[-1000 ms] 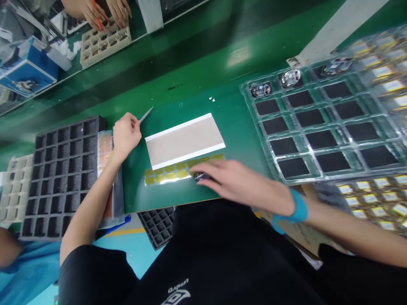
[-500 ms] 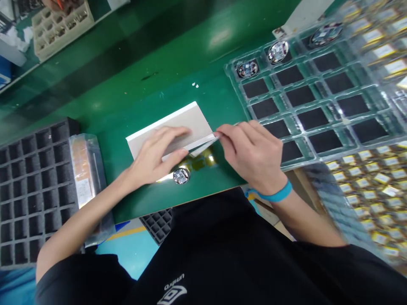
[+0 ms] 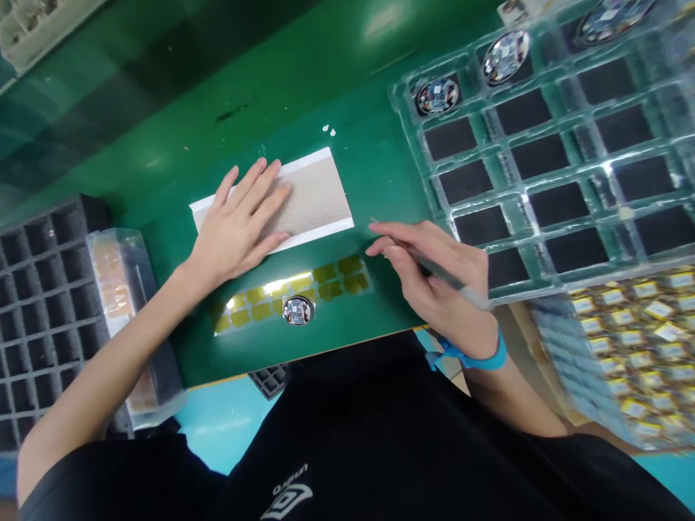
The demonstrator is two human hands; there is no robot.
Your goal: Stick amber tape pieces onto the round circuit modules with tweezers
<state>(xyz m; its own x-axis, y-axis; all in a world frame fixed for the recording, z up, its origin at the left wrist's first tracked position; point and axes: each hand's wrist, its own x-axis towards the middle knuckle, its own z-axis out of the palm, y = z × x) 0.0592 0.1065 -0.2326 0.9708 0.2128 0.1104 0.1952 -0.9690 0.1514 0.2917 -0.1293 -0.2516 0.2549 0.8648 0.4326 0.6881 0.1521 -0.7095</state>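
My left hand [image 3: 239, 221] lies flat, fingers spread, on a white-edged tan sheet [image 3: 318, 195] on the green mat. My right hand [image 3: 434, 278], with a blue wristband, grips thin metal tweezers [image 3: 428, 268]; their tip points toward the sheet's right lower corner and stands just apart from it. Below the sheet lies a shiny strip of yellow tape squares [image 3: 331, 278]. A small round circuit board [image 3: 297, 310] rests on that strip, between my two hands and untouched.
A clear blister tray [image 3: 543, 166] with black cells, a few holding round boards, fills the right. Below it is a tray of yellow-labelled parts [image 3: 624, 340]. A black foam grid tray [image 3: 38, 304] and a plastic bag [image 3: 119, 289] stand at the left.
My left hand, which held the tweezers a second ago, now lies flat on the sheet. My right hand has left the round board and now holds the tweezers beside the sheet.
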